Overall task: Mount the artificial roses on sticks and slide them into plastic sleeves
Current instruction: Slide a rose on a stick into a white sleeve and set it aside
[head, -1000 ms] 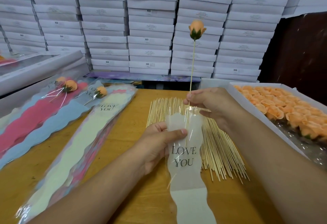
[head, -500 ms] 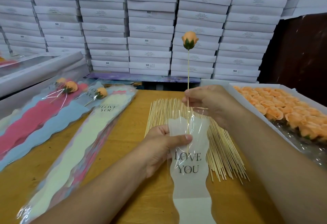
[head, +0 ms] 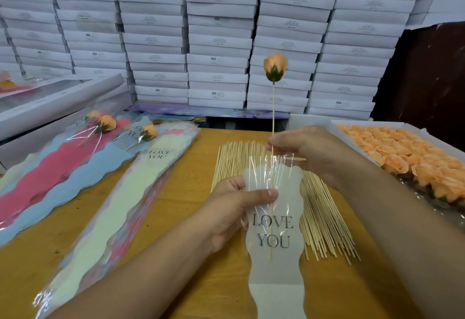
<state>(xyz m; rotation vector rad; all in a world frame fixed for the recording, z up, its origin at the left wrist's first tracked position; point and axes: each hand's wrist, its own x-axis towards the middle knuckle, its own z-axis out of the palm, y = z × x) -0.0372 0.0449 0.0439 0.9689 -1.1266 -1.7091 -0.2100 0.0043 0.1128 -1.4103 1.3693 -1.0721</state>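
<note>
While the left hand (head: 234,208) pinches the plastic sleeve (head: 274,230) open, the right hand (head: 302,150) pinches the rose stick (head: 273,107); a tilted stick could pierce the film.

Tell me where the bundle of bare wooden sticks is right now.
In the head view the bundle of sticks lies flat on the wooden table at centre-right, behind the held plastic sleeve and left of the tray of orange roses.
</note>
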